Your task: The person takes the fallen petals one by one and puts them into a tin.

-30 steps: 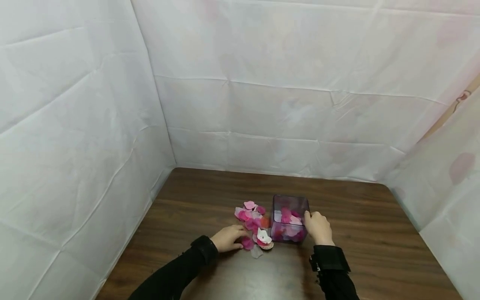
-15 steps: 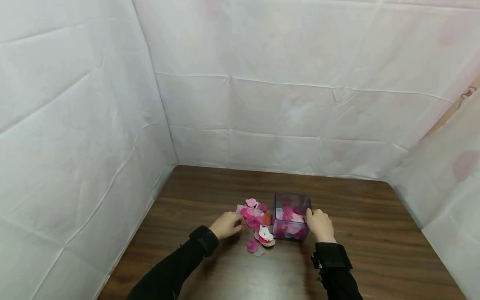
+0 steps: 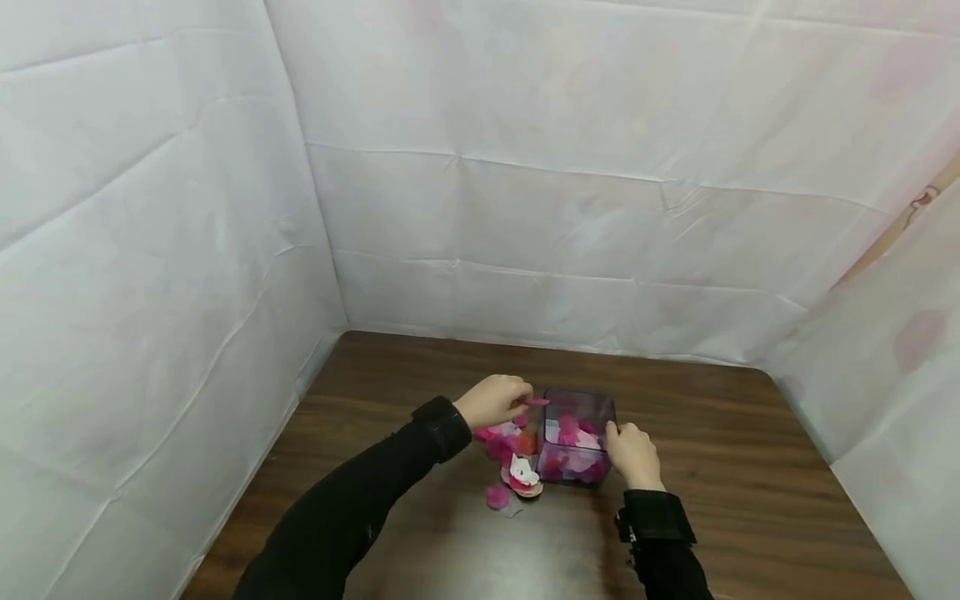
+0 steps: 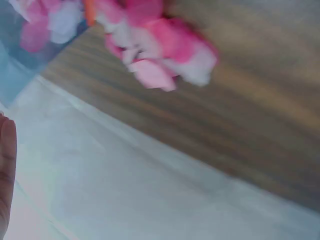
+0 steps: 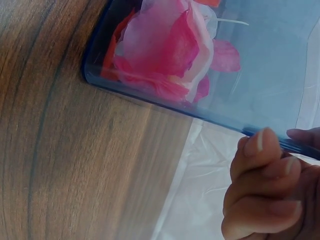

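A see-through purple box (image 3: 551, 463) holds pink, white and red petals (image 5: 165, 50). My right hand (image 3: 634, 455) pinches the box's right rim between thumb and fingers; in the right wrist view the fingers (image 5: 262, 182) curl at that rim. My left hand (image 3: 495, 400) is raised at the box's upper left and pinches a pink petal (image 3: 537, 402) by its edge. Below this hand lies a loose pile of petals (image 3: 504, 442), pink, orange and white, close to the box's left side. In the left wrist view only a finger (image 4: 6, 170) shows at the left edge.
The box stands on a brown wood-grain table (image 3: 720, 450). White cloth walls (image 3: 525, 217) rise behind the table and at its sides. A single magenta petal (image 3: 497, 497) and a pale one (image 3: 513, 505) lie at the pile's near end.
My left hand has gone from the pile's left side up and right toward the box, lifting a pink petal. The right hand keeps its hold on the rim, and the box stays in place.
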`<state>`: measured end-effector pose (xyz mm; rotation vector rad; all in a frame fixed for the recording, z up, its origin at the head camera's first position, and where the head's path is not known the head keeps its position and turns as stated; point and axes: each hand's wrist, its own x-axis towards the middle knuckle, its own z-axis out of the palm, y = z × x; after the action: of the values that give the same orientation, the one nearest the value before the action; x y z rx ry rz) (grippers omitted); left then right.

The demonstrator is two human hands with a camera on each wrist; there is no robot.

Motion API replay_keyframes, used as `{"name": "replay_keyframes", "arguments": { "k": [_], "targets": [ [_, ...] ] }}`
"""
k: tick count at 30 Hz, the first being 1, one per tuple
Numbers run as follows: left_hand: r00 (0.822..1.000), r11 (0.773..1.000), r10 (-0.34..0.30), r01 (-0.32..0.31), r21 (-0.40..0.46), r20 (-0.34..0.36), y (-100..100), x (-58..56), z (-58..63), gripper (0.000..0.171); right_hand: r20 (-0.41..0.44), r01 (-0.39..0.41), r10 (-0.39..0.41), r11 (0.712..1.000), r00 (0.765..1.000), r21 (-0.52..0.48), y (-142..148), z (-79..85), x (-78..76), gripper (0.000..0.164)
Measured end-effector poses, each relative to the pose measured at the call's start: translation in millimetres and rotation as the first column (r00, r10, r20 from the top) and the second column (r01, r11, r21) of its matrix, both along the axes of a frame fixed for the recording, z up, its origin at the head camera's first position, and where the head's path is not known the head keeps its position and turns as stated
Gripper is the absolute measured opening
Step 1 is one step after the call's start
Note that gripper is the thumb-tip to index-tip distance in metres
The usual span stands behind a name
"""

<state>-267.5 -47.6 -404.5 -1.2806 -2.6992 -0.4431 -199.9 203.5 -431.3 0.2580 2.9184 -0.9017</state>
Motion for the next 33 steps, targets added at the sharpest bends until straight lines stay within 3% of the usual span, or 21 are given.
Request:
{"name": "replay_keyframes", "arguments": {
  "k": [6,10,13,19,23,25,28,30,33],
  "targets": [
    [0.991,0.993,-0.083,0.072,-0.098,-0.103,36.5,4.8,16.0,0.005,0.008,0.003,-0.003,1.0,1.0,-0.021,-5.9,1.0,-0.3,0.049],
    [0.983,0.989,-0.085,0.064,-0.133,-0.16,51.9,8.7,15.8,0.005,0.017,0.005,-0.005,1.0,1.0,-0.017,-9.0,2.9,-1.9,0.049],
    [0.985,0.991,-0.068,0.048,-0.128,-0.157,57.1,12.3,15.2,0.008,0.026,0.006,-0.006,1.0,1.0,-0.009,-9.3,4.2,-2.3,0.049],
    [0.991,0.999,-0.023,0.018,-0.044,-0.132,52.3,16.2,14.4,0.019,0.047,0.011,-0.011,1.0,0.999,-0.009,-7.3,4.6,-1.5,0.051],
    [0.987,0.992,0.06,-0.042,0.118,-0.148,37.1,20.7,6.1,0.022,0.046,0.001,-0.001,1.0,0.999,-0.003,-6.1,2.4,-1.6,0.051],
    [0.99,0.977,0.101,-0.08,0.198,-0.101,26.7,25.2,-2.2,0.025,0.043,-0.004,0.004,1.0,0.999,0.006,-5.1,1.8,-1.3,0.051],
    [0.989,0.958,0.144,-0.15,0.244,0.042,9.0,30.9,-19.1,0.029,0.032,-0.012,0.012,1.0,0.999,0.013,-4.1,1.9,-1.5,0.049],
    [0.976,0.959,0.162,-0.191,0.21,0.149,-2.5,33.3,-29.9,0.028,0.024,-0.02,0.02,1.0,1.0,0.015,-4.3,2.5,-2.1,0.049],
    [0.959,0.971,0.163,-0.197,0.133,0.233,-15.2,34.0,-46.9,0.024,0.019,-0.026,0.026,1.0,0.999,0.012,-5.7,2.6,-3.6,0.049]
  ]
}}
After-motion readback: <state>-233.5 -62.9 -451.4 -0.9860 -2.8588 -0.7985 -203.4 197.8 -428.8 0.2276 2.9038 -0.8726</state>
